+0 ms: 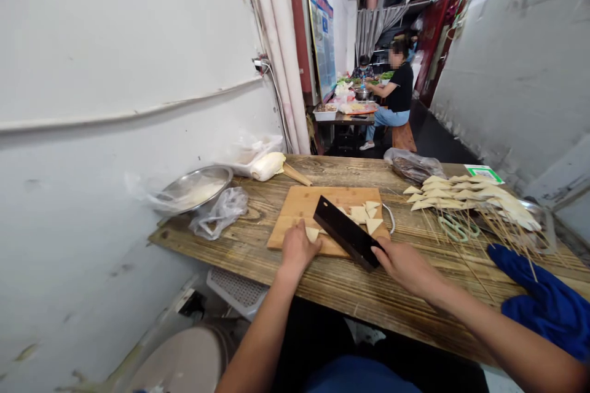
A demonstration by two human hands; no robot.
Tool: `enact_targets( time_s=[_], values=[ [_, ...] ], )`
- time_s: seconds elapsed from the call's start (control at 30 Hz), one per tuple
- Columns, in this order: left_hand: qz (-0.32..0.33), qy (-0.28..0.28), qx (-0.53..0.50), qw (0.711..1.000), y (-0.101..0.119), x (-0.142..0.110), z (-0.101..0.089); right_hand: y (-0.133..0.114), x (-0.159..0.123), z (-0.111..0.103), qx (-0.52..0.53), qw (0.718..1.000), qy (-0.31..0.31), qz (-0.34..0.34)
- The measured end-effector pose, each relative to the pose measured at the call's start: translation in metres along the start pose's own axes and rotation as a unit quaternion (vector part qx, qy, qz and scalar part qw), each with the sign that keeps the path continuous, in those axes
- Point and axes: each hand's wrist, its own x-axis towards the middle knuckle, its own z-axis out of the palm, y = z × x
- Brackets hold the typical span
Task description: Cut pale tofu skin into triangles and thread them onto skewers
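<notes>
My right hand [400, 265] is closed round the handle of a dark cleaver [343, 228]. Its broad blade slants up and left over the wooden cutting board [288, 212]. On the board's left part, my left hand [297, 249] has its fingers bent downward, with a pale tofu slice [312, 234] between thumb and forefinger. Past the blade, several cut tofu pieces [359, 215] lie in a loose heap, some of them triangles. Part of the board and perhaps more pieces are hidden under the cleaver.
Skewered pale triangles [442, 193] are stacked on the right of the wooden table [258, 252], beside green-handled scissors [454, 228] and a blue cloth [544, 307]. A metal bowl [196, 187] and a plastic bag [221, 212] sit left. A seated person [400, 86] works at another table behind.
</notes>
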Motion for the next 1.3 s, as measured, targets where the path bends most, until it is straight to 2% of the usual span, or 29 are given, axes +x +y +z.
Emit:
enact_targets(
  time_s=[0.07,0.2,0.27,0.33,0.53,0.8,1.03,1.3],
  values=[
    [0.029,0.027,-0.055,0.998,-0.013,-0.005,0.002,-0.009,0.003,0.001,-0.009,1.0,-0.014,-0.011],
    [0.164,0.085,-0.128,0.975,-0.044,-0.017,0.004,-0.021,0.009,-0.001,-0.045,0.999,-0.023,-0.008],
    [0.218,0.117,-0.137,0.959,-0.053,-0.022,0.007,-0.025,0.013,-0.003,-0.056,0.998,-0.027,-0.009],
    [0.245,0.134,-0.133,0.951,-0.054,-0.025,0.012,-0.028,0.018,-0.006,-0.06,0.997,-0.037,-0.013],
    [0.242,0.162,-0.115,0.95,-0.044,-0.027,0.027,-0.04,0.025,-0.015,-0.083,0.995,-0.043,-0.028],
    [0.236,0.174,-0.112,0.949,-0.043,-0.027,0.032,-0.05,0.026,-0.015,-0.089,0.993,-0.07,-0.028],
    [0.189,0.199,-0.089,0.957,-0.033,-0.031,0.047,-0.053,0.029,-0.011,-0.097,0.993,-0.069,-0.024],
    [0.196,0.213,-0.094,0.953,-0.032,-0.032,0.045,-0.056,0.031,-0.01,-0.116,0.989,-0.086,-0.018]
  ],
)
